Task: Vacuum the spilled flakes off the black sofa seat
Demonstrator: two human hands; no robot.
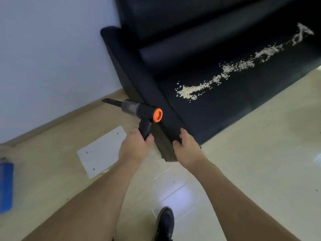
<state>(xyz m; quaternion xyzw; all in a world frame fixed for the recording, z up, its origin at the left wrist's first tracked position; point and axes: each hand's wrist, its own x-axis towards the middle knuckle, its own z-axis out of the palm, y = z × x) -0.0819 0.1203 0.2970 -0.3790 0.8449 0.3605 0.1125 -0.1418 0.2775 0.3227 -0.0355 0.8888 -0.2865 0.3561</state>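
Flakes [225,73] lie in a pale, broken band across the black sofa seat [225,108], running from about 6 o'clock of the seat's near-left part up toward 2 o'clock of the frame, densest at the lower-left end. Handheld vacuum [139,110], black with an orange rear cap, sits at centre frame, its narrow nozzle pointing toward 10 o'clock over the floor [260,153], beside the sofa's armrest [147,84]. Left hand [133,146] grasps the vacuum's handle from below, fingers wrapped round it. Right hand [187,146], at 3 o'clock of the left hand, rests on the front end of the armrest with fingers curled over its edge. White board [102,152] lies flat on the floor at 8 o'clock of the vacuum. Blue object [6,186] shows at the frame's 8 o'clock edge. Dark shoe [165,223] stands at 6 o'clock.
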